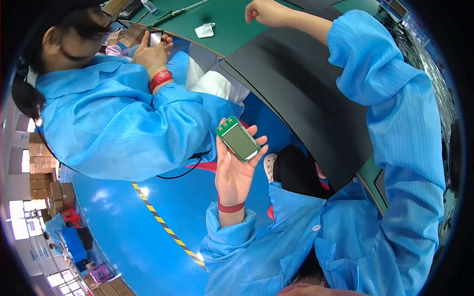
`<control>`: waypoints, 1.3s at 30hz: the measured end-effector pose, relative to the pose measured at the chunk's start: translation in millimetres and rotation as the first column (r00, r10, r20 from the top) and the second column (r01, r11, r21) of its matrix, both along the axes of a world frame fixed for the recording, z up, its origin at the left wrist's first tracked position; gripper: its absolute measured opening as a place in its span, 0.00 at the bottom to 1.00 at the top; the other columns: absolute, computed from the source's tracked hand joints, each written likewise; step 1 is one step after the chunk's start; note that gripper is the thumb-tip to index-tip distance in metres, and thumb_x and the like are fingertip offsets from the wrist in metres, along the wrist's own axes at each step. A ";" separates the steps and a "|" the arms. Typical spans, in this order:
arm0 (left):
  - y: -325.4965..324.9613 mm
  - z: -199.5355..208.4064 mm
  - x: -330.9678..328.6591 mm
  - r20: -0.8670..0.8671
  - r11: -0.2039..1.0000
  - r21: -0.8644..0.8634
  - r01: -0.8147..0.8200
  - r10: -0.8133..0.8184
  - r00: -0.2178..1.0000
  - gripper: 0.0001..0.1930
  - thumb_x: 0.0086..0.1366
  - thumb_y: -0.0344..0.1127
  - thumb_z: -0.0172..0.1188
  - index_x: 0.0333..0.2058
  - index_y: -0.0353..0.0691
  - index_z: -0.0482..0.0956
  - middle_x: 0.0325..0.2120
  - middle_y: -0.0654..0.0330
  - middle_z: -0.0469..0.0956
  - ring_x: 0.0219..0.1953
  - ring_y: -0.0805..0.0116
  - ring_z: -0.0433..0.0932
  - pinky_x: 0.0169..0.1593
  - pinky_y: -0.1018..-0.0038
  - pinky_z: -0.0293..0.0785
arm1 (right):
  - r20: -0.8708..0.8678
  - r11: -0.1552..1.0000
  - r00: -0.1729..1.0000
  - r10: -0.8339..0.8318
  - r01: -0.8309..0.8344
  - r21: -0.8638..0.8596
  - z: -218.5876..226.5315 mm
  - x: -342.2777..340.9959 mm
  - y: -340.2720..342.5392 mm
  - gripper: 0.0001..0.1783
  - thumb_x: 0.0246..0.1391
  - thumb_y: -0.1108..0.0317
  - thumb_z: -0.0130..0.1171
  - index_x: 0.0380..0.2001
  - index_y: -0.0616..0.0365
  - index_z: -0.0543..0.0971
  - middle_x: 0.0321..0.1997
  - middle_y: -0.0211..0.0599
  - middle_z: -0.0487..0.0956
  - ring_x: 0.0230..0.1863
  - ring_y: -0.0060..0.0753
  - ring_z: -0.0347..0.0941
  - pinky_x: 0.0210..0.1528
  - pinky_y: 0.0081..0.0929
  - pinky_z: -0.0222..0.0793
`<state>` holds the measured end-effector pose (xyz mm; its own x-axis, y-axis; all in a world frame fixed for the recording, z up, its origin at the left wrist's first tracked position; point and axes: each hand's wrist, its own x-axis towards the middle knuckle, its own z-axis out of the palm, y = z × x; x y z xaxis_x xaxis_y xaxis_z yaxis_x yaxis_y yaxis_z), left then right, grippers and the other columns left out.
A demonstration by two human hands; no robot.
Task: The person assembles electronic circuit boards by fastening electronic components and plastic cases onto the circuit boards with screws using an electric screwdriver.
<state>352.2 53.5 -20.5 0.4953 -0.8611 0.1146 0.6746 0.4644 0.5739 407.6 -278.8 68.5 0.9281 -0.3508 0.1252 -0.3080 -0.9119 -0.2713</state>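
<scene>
My left hand [234, 170] is raised over the blue floor, palm up, with its fingers closed round the edges of a circuit board [240, 142]. The board is green with a blank grey display, and a row of small parts runs along its top end. My right hand [266, 12], at the end of the stretched-out right arm, hangs above the far part of the table. Its fingers are curled in, and nothing shows in them; the picture's top edge lies close to it.
A black mat [301, 84] covers much of the green table [237, 39], where a crumpled white tissue [205, 30] lies. At my left sits a co-worker in a blue smock [123, 123], holding a small device with a screen [155, 38]. Striped tape [168, 227] crosses the floor.
</scene>
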 end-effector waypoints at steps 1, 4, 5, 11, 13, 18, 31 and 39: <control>-3.3 0.2 0.1 -0.001 1.000 0.001 -0.002 0.002 1.000 0.27 0.63 0.38 0.37 0.59 0.50 0.39 0.55 0.44 0.52 0.53 0.47 0.61 0.55 0.59 0.61 | 0.031 0.999 0.999 0.004 -0.005 0.046 -8.2 -0.2 -5.6 0.10 0.36 0.76 0.48 0.25 0.60 0.78 0.26 0.41 0.77 0.27 0.38 0.72 0.32 0.28 0.67; -12.6 2.2 -0.5 -0.005 1.000 -0.004 -0.005 0.005 1.000 0.27 0.63 0.38 0.36 0.59 0.50 0.39 0.55 0.44 0.53 0.53 0.47 0.61 0.55 0.59 0.62 | 0.126 0.984 0.992 0.004 -0.026 0.175 -31.0 -4.9 -24.2 0.15 0.34 0.82 0.41 0.26 0.59 0.75 0.26 0.37 0.73 0.25 0.32 0.69 0.28 0.28 0.66; -15.7 2.7 -0.4 -0.004 1.000 0.002 -0.008 0.008 1.000 0.27 0.63 0.38 0.36 0.59 0.50 0.39 0.55 0.44 0.53 0.53 0.47 0.61 0.55 0.59 0.62 | 0.126 0.983 0.992 0.007 -0.030 0.180 -34.7 -6.3 -28.9 0.15 0.34 0.82 0.41 0.26 0.59 0.75 0.26 0.37 0.73 0.25 0.32 0.69 0.28 0.28 0.66; -36.6 8.7 -0.6 0.129 0.983 0.140 -0.116 0.098 0.987 0.28 0.62 0.34 0.38 0.59 0.46 0.41 0.51 0.44 0.58 0.48 0.52 0.67 0.49 0.64 0.67 | 0.130 0.981 0.991 -0.011 -0.015 0.194 -47.3 -21.8 -55.4 0.20 0.35 0.83 0.44 0.34 0.55 0.74 0.26 0.35 0.73 0.25 0.31 0.67 0.27 0.26 0.64; -41.7 10.9 0.0 0.224 0.969 0.189 -0.158 0.114 0.968 0.28 0.61 0.32 0.39 0.59 0.46 0.41 0.50 0.45 0.60 0.45 0.56 0.69 0.47 0.66 0.68 | 0.155 0.990 0.986 -0.062 0.041 0.135 -48.4 -30.0 -62.4 0.13 0.35 0.80 0.47 0.28 0.59 0.76 0.25 0.38 0.75 0.25 0.36 0.69 0.30 0.28 0.66; -49.2 11.2 -1.3 0.367 0.928 0.252 -0.276 0.173 0.914 0.28 0.60 0.29 0.41 0.58 0.43 0.44 0.47 0.45 0.62 0.40 0.59 0.71 0.45 0.69 0.70 | 0.216 0.989 0.966 -0.142 0.130 0.070 -54.7 -41.0 -58.4 0.09 0.35 0.78 0.48 0.22 0.64 0.76 0.24 0.42 0.76 0.26 0.41 0.71 0.33 0.30 0.67; -60.1 10.7 -4.7 0.411 0.880 0.277 -0.386 0.254 0.876 0.27 0.60 0.30 0.41 0.58 0.43 0.45 0.40 0.50 0.66 0.32 0.69 0.70 0.32 0.79 0.68 | 0.442 0.994 0.896 -0.035 -0.013 0.106 -58.5 -57.6 -36.1 0.08 0.49 0.71 0.48 0.33 0.62 0.73 0.30 0.36 0.74 0.26 0.29 0.69 0.32 0.23 0.66; -59.7 8.1 -0.5 0.301 0.891 0.218 -0.399 0.328 0.896 0.23 0.63 0.31 0.36 0.57 0.40 0.46 0.38 0.51 0.67 0.29 0.70 0.69 0.28 0.81 0.66 | 0.463 0.996 0.886 -0.006 -0.036 0.082 -68.7 -64.0 -43.1 0.09 0.53 0.69 0.48 0.35 0.61 0.72 0.31 0.35 0.74 0.27 0.26 0.68 0.34 0.21 0.66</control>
<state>351.7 -6.2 -12.4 0.7648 -0.6407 0.0672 0.3064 0.4535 0.8370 343.6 -321.9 -0.2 0.7772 -0.3663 0.5116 -0.1150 -0.8821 -0.4568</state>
